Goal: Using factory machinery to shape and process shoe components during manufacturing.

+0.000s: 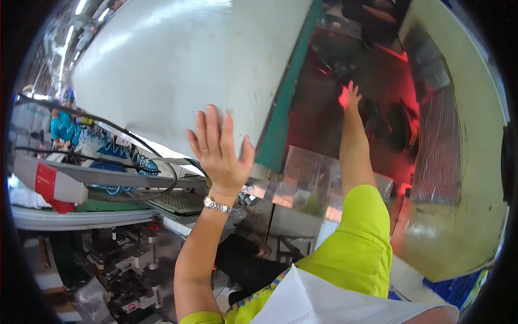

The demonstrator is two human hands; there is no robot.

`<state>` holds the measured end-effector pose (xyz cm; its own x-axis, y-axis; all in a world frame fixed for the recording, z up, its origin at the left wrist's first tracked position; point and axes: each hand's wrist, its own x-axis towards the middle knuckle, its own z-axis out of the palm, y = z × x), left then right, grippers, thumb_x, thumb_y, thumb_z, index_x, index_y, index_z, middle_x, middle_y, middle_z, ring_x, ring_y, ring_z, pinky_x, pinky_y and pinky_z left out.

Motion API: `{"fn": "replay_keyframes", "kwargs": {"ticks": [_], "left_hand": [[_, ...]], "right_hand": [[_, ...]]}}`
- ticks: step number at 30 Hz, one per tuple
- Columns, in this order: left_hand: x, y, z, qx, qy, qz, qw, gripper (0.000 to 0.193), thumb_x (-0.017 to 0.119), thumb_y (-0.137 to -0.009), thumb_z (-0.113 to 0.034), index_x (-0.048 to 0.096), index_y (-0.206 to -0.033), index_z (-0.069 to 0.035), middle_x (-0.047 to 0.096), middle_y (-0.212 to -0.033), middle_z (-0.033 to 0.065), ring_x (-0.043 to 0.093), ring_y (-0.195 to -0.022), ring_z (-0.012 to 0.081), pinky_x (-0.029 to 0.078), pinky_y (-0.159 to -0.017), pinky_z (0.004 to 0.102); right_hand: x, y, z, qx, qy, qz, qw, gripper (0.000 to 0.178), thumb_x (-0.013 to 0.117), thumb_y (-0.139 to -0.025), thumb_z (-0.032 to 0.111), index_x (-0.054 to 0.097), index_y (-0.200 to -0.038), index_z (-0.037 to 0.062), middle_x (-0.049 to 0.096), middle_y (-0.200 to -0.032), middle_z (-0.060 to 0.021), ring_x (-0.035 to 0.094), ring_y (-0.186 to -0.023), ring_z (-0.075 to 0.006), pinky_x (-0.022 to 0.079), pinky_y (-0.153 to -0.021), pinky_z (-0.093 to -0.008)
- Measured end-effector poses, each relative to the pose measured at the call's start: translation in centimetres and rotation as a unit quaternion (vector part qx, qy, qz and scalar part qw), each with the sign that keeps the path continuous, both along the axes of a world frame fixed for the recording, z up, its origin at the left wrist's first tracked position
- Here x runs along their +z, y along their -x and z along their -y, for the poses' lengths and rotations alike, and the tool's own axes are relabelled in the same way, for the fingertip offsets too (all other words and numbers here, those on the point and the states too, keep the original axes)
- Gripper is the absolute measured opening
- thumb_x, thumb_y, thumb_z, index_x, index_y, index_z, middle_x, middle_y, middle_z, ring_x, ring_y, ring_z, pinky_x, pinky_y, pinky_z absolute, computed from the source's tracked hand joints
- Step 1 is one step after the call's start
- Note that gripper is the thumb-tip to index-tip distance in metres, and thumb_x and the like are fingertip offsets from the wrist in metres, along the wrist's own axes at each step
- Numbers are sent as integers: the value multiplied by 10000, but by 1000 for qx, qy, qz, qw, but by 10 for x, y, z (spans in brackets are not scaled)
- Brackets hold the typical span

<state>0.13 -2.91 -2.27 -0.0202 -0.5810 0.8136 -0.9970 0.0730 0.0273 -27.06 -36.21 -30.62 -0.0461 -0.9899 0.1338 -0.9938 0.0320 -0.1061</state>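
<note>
My left hand (pixel 221 151) is spread flat, fingers apart, at the lower part of a large pale panel (pixel 178 70). It holds nothing, and I cannot tell whether the palm presses on the panel. A ring and a metal wristwatch (pixel 217 204) are on that arm. My right hand (pixel 350 96) reaches into a red-lit space beside the panel's green edge (pixel 288 92), its fingers apart and nothing visible in them. Dark, glossy shapes (pixel 377 121) lie close to it, too dim to name. Red light falls on part of the hand.
Clear plastic sheeting (pixel 310 173) hangs below the red-lit space. At right stands a pale panel (pixel 458 237) with a silvery quilted sheet (pixel 440 146). Black cables (pixel 124 129), blue coiled hoses (pixel 113 148) and metal machinery (pixel 129 264) fill the left. Another person's arm (pixel 380 13) shows at the top.
</note>
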Motion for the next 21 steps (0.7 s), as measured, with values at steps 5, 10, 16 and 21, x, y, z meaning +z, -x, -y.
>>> {"fn": "replay_keyframes", "kwargs": {"ticks": [5, 10, 16, 21], "left_hand": [[4, -6, -4, 3, 1, -13, 1000, 542, 555, -737, -197, 398, -1249, -109, 375, -1307, 157, 349, -1203, 357, 167, -993, 547], [6, -4, -5, 19, -17, -16, 1000, 591, 563, -725, -174, 355, -1276, -119, 332, -1346, 106, 307, -1241, 302, 160, -998, 540], [45, 13, -45, -84, -120, -175, 974, 529, 556, -764, -155, 367, -1254, -98, 352, -1327, 111, 324, -1227, 301, 241, -991, 466], [55, 52, -163, -367, -227, -875, 221, 461, 461, -882, -322, 378, -1164, 33, 431, -1208, 226, 459, -1112, 305, 436, -882, 380]], "right_hand": [[50, -8, 16, 5, 107, 37, 994, 278, 454, -775, 106, 527, -1039, 61, 473, -1126, -89, 469, -1042, -254, 357, -849, -538], [163, 21, -23, 92, 308, 129, 938, 217, 470, -737, 35, 606, -900, 77, 577, -968, -69, 571, -854, -286, 464, -709, -363], [317, 3, -201, 326, 325, 200, 865, 224, 446, -731, -62, 583, -887, 21, 588, -944, -108, 565, -887, -281, 454, -749, -342], [379, -33, -360, 394, 283, 294, 824, 253, 466, -692, -108, 600, -882, -6, 590, -953, -159, 573, -902, -293, 444, -798, -331]]}}
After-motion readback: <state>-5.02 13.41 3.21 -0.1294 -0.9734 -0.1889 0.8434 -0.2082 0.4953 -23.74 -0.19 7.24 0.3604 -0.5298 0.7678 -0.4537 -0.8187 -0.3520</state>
